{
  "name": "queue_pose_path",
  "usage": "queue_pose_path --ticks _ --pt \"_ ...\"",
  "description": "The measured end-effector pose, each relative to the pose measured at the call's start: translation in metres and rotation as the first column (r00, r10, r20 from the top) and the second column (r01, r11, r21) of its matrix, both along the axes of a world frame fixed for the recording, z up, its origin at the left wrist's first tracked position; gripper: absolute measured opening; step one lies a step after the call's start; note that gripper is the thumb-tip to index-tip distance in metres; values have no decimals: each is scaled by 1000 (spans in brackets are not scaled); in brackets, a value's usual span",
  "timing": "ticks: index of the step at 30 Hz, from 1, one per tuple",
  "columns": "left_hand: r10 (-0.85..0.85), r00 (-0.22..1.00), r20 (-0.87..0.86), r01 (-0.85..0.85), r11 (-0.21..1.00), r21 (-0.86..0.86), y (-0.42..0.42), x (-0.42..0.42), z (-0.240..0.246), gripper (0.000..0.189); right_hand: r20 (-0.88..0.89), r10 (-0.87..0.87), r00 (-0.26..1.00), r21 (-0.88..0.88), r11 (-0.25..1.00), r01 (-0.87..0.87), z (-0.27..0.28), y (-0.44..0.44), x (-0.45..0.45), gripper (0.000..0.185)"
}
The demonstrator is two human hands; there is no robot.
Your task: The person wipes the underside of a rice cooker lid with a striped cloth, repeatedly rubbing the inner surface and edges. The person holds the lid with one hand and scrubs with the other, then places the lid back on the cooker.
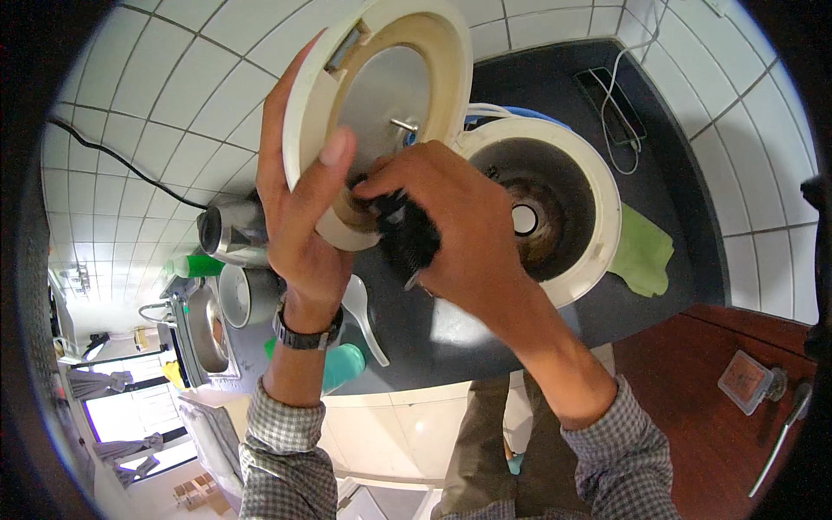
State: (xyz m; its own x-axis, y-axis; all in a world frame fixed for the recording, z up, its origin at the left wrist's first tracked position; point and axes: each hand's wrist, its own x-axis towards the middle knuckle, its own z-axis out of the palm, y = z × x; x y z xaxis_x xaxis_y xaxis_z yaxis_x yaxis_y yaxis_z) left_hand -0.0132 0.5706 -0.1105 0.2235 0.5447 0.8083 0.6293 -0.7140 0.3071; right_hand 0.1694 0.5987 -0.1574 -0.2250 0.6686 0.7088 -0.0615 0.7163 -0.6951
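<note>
A white rice cooker (pixel 610 195) stands on the dark counter, its hinged lid (pixel 455 58) raised. No inner pot sits in it, so the dark cavity and a round piece at its bottom show. My left hand (pixel 296 195) grips the lid's outer edge, thumb over the rim. My right hand (pixel 465 221) is closed around a black scrubber (pixel 409 237), which is blurred and close to the lower inside rim of the lid. A small metal pin juts from the lid's metal inner plate (pixel 383 97). Fingers partly hide the lower lid.
A white rice spoon (pixel 367 322) and a teal container (pixel 343 367) lie near the front edge. Left stand a metal kettle (pixel 234 231), a grey pot (pixel 244 299) and a sink (pixel 208 331). Right are a green cloth (pixel 640 253), a cabled black tray (pixel 614 107) and a brown door (pixel 689 390).
</note>
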Motion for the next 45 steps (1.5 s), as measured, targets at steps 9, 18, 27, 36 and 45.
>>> queue_pose_path --ticks 9,18,27,36,45 --pt "-63 994 93 66 998 -23 5 6 3 41 94 -74 993 -99 992 83 9 5 1 39" --pt "18 984 177 6 991 -133 5 16 6 40 129 -113 985 -173 976 135 7 0 -1 43" --pt "114 866 486 84 927 -366 8 49 29 74 90 -216 972 -227 946 231 -6 8 -2 39" --pt "58 887 458 110 937 -333 10 47 32 71 142 0 990 -221 975 31 11 6 7 43" --pt "123 950 286 -33 954 -298 6 38 24 65 342 -48 938 266 963 -47 13 23 18 32"
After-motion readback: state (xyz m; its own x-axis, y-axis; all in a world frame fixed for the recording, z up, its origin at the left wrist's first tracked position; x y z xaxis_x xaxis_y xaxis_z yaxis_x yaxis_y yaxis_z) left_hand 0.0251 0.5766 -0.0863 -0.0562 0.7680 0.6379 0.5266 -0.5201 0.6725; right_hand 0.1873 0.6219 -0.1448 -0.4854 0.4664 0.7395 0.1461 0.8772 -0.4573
